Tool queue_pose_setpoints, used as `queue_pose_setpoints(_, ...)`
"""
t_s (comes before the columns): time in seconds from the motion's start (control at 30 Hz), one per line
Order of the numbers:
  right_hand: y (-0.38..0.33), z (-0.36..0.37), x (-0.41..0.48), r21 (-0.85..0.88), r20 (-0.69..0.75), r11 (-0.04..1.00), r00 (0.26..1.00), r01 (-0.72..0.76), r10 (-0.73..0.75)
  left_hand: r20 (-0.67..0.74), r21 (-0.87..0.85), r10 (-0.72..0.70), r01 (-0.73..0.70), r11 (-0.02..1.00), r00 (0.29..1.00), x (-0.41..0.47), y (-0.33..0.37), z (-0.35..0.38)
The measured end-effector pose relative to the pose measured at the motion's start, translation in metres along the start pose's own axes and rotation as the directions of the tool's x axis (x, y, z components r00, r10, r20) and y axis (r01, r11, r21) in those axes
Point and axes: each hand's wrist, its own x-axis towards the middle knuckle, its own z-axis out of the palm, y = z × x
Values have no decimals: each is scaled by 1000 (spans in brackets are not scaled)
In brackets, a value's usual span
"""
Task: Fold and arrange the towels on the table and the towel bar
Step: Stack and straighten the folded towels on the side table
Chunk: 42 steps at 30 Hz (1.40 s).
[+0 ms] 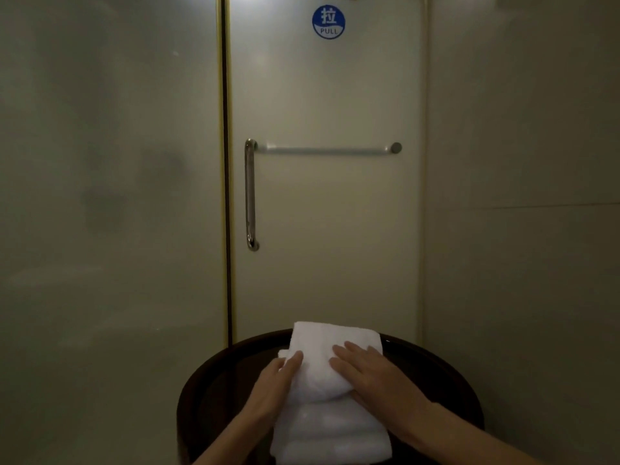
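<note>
A stack of folded white towels (330, 427) lies on a dark round table (446, 374) at the bottom centre. The top towel (322, 344) is folded and sits a little further back on the stack. My left hand (273, 385) rests against its left edge, fingers flat and together. Flat on the top towel's right side lies my right hand (372, 374), palm down. Neither hand grips the cloth. A bare horizontal towel bar (327, 150) is fixed on the glass door above and behind the table.
A frosted glass door (328, 229) with a vertical metal handle (250, 196) and a blue PULL sticker (328, 21) stands right behind the table. Frosted glass panels flank it left and right.
</note>
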Motion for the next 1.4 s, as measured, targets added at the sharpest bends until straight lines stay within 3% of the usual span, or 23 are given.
queue_pose_setpoints(0.2, 2, -3, 10, -23, -99, 994, 989, 107, -108, -51, -19, 17, -18, 1000, 999, 5, -10, -1)
queue_pose_setpoints(0.3, 2, 0, 3, -32, -50, 988, 987, 150, -151, -31, 73, 43, -41, 997, 999, 4, -15, -3)
queue_pose_setpoints(0.4, 3, -2, -3, 4, 101, 1000, 995, 27, -28, 14, 208, 95, -96, 973, 995, 2, -14, -3)
queue_pose_setpoints(0.47, 1, -9, -1, 122, 207, 992, 978, -35, 9, 32, 314, 181, -182, 932, 983, -2, -9, -2)
queue_pose_setpoints(0.53, -2, -17, 4, 181, 253, 977, 966, -108, 60, 35, 522, 302, -275, 807, 953, -2, -5, -3)
queue_pose_setpoints(0.6, -2, -23, 11, 153, 302, 974, 946, -169, 117, 132, 773, 373, -331, 540, 918, 1, -2, -4)
queue_pose_setpoints(0.67, 1, -22, 15, 124, 361, 973, 923, -194, 137, 261, 851, 356, -388, 354, 897, 3, 0, -2)
queue_pose_setpoints(0.77, 0, -19, 13, 123, 443, 970, 886, -208, 134, 354, 859, 287, -430, 276, 890, 2, -1, 1)
queue_pose_setpoints(0.93, -3, -19, 11, 108, 507, 968, 850, -228, 143, 365, 874, 221, -415, 251, 904, 2, -4, 3)
queue_pose_setpoints(1.2, -10, -24, 1, 77, 398, 968, 898, -237, 188, 377, 898, 243, -417, 142, 894, -7, 8, 1)
queue_pose_setpoints(1.3, -15, -28, -14, 102, 307, 966, 931, -237, 196, 431, 875, 293, -475, 97, 854, -10, 13, 0)
queue_pose_setpoints(1.4, -20, -28, -34, 124, 273, 967, 945, -220, 180, 496, 835, 233, -533, 136, 836, -13, 13, 2)
